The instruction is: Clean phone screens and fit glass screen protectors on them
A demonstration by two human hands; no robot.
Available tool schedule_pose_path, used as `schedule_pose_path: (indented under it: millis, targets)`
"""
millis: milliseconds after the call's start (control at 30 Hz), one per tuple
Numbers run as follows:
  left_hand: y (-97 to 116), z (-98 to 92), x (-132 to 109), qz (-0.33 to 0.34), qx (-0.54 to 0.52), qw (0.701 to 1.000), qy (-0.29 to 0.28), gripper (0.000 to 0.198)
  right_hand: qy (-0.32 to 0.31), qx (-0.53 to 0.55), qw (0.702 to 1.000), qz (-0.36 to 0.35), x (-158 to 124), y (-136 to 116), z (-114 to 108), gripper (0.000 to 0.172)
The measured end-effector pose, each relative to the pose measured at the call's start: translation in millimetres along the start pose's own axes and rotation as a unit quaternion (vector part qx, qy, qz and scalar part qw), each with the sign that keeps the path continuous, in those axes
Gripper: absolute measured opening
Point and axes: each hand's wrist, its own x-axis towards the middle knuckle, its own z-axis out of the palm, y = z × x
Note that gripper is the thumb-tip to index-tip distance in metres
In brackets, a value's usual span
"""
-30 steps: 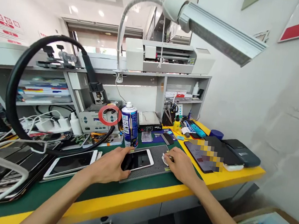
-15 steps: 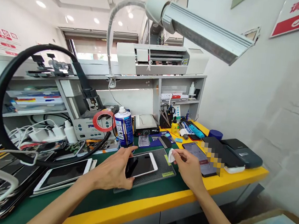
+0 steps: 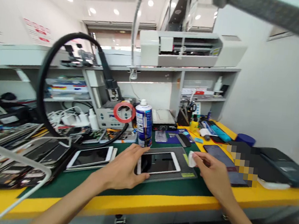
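Observation:
A white-framed tablet with a dark screen lies on a grey perforated mat on the green work surface. My left hand grips the tablet's left end, thumb at the lower edge and fingers at the upper edge. Just right of the mat, my right hand pinches a small white wipe between thumb and fingers, apart from the tablet.
A spray can with red tape beside it stands behind my left hand. Phones and parts pile up at left, with another white tablet. A dark phone lies beyond my right hand. A lamp hangs above.
The view has turned left, so the whole bench appears shifted to the right. Both hands keep their holds, and the tablet still lies on the mat.

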Motion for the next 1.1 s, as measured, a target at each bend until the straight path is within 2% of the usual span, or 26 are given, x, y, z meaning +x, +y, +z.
schedule_pose_path:
  millis: [133,233,333,500,567,667,767,833,900,967,1100]
  targets:
    - [8.2,17.2,-22.5,0.067,0.019,0.994,0.081,0.052,-0.004,-0.091,0.994,-0.066,-4.1,3.0,4.7,0.038]
    - [12.9,31.1,-30.8,0.166,0.022,0.977,0.135,0.038,-0.024,-0.093,0.986,-0.135,-8.5,1.9,7.3,0.037]
    - [10.2,32.4,-29.1,0.235,0.050,0.960,0.141,0.029,-0.039,-0.097,0.981,-0.166,-10.1,2.5,8.7,0.035]
    - [-12.8,19.4,-10.0,0.253,0.115,0.952,0.126,0.029,-0.057,-0.120,0.973,-0.191,-6.9,10.6,9.0,0.036]
    - [-18.4,20.1,-4.6,0.264,0.139,0.945,0.135,0.028,-0.062,-0.122,0.969,-0.204,-5.4,13.5,8.9,0.037]
    - [-14.2,32.4,-4.2,0.330,0.155,0.915,0.170,0.025,-0.063,-0.124,0.969,-0.206,-4.4,14.8,9.2,0.034]
    - [-1.8,47.9,-8.4,0.437,0.131,0.863,0.218,0.022,-0.063,-0.129,0.971,-0.189,-4.8,14.0,10.1,0.034]
    - [4.4,53.2,-10.1,0.483,0.104,0.831,0.254,0.023,-0.059,-0.132,0.973,-0.181,-5.2,14.0,10.4,0.036]
    - [6.6,53.6,-10.1,0.492,0.082,0.820,0.281,0.024,-0.059,-0.140,0.973,-0.173,-5.4,15.1,10.6,0.036]
    - [5.6,51.5,-9.6,0.481,0.071,0.824,0.291,0.026,-0.064,-0.147,0.973,-0.168,-5.4,16.8,10.5,0.034]
    - [1.4,49.9,-9.8,0.478,0.065,0.834,0.267,0.029,-0.065,-0.153,0.972,-0.167,-6.3,20.2,10.1,0.030]
